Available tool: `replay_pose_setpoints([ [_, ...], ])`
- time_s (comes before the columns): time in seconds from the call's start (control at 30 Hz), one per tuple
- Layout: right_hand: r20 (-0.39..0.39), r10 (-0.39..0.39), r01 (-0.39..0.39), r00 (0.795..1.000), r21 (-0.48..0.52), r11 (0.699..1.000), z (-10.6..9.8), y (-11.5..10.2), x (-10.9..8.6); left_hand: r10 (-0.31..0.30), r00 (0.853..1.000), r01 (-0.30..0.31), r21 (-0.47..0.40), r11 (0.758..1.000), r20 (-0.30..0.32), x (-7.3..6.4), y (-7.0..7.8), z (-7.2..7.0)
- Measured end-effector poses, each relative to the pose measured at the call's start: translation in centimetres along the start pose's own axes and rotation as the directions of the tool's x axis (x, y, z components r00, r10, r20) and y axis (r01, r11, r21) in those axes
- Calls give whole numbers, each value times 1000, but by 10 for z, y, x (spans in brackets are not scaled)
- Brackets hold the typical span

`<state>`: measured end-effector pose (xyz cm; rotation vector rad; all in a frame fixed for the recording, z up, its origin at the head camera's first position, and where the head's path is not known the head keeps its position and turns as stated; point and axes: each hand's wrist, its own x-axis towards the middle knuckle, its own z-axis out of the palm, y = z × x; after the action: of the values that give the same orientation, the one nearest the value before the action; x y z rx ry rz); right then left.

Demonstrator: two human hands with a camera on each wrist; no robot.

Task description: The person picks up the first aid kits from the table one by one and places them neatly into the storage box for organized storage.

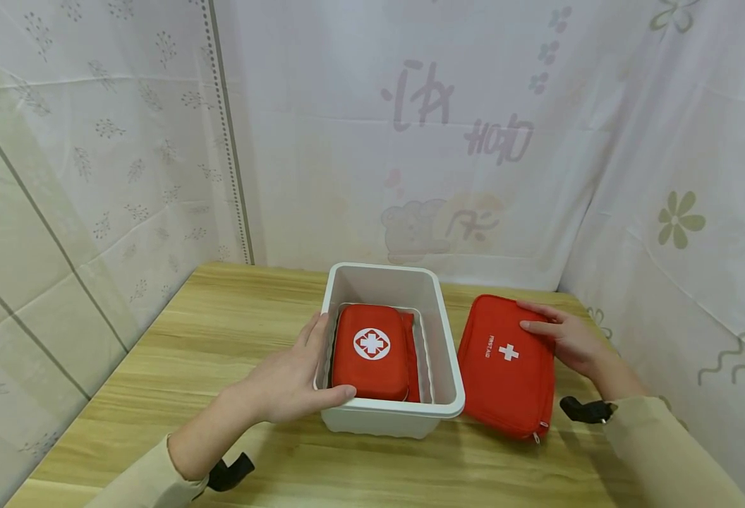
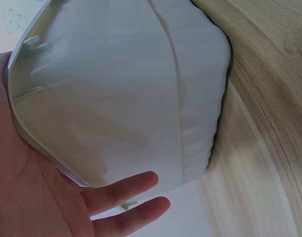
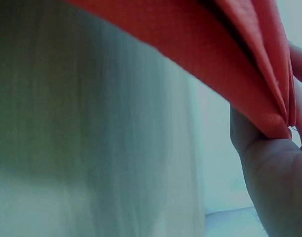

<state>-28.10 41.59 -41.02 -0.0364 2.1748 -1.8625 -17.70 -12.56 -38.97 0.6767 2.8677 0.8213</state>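
Observation:
A white plastic bin (image 1: pixel 382 423) stands on the table. My left hand (image 1: pixel 293 381) holds its near left corner, thumb over the front rim and fingers along the outer left side. Two extended fingers show against the bin's outside in the left wrist view. Inside lies a red first aid case (image 1: pixel 372 377) with a round white cross emblem, and beside it a mostly covered red item (image 1: pixel 412 353). Right of the bin, my right hand (image 1: pixel 572 346) grips the far right edge of a red first aid pouch (image 1: pixel 512 384), raised off the table in the right wrist view.
The wood-grain table (image 1: pixel 220 324) stretches out on both sides of the bin. Behind it and at either side hang pale printed curtains (image 1: pixel 322 141). A black strap end (image 1: pixel 229 473) sticks out at my left wrist, another (image 1: pixel 585 410) at the right.

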Motion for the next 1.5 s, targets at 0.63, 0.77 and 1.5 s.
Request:
replay_pose_setpoints([
  [0.63,0,-101,100,995,118,988,-15,-17,-14,2,1000,-2,3,1000,-1,1,0,-1],
  [0.77,-1,-102,101,995,131,986,-17,-20,-20,2,1000,-2,6,1000,0,0,0,0],
  [1.5,-3,-119,118,993,196,974,-25,-52,-35,5,1000,-5,1,1000,-6,0,0,0],
])
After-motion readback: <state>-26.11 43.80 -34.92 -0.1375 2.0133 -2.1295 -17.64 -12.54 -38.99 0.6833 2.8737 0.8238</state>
